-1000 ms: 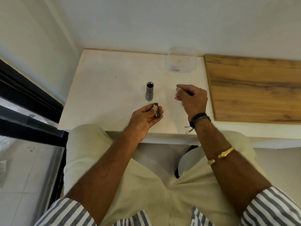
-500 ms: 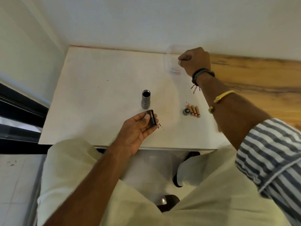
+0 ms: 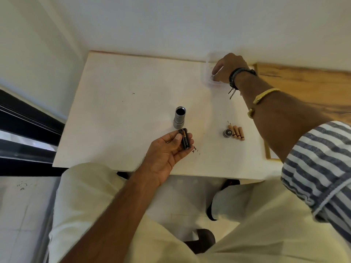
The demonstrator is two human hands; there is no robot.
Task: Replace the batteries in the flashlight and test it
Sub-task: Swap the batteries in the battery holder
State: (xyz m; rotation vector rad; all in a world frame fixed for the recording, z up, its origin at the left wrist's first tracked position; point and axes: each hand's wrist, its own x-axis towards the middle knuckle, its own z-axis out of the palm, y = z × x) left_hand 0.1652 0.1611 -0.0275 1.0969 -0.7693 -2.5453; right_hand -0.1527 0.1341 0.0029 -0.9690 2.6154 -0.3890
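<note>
The grey flashlight body (image 3: 179, 117) stands upright on the white table (image 3: 117, 111), its open end up. My left hand (image 3: 167, 151) holds the black battery holder (image 3: 184, 138) just in front of the flashlight, with one battery showing in it. Three copper-coloured batteries (image 3: 236, 132) lie side by side to the right, next to the dark tail cap (image 3: 227, 133). My right hand (image 3: 227, 68) reaches into a clear plastic container (image 3: 206, 73) at the table's back edge; its fingertips are inside and I cannot tell whether they grip anything.
A wooden board (image 3: 303, 82) lies at the right under my right forearm. Small dark specks (image 3: 195, 149) dot the table near my left hand. White walls close in behind and to the left; a dark window frame (image 3: 28, 126) runs along the left.
My right hand has gone from the table's middle out to the clear container and now dips its fingers into it. The three batteries and tail cap came into view. My left hand stays put.
</note>
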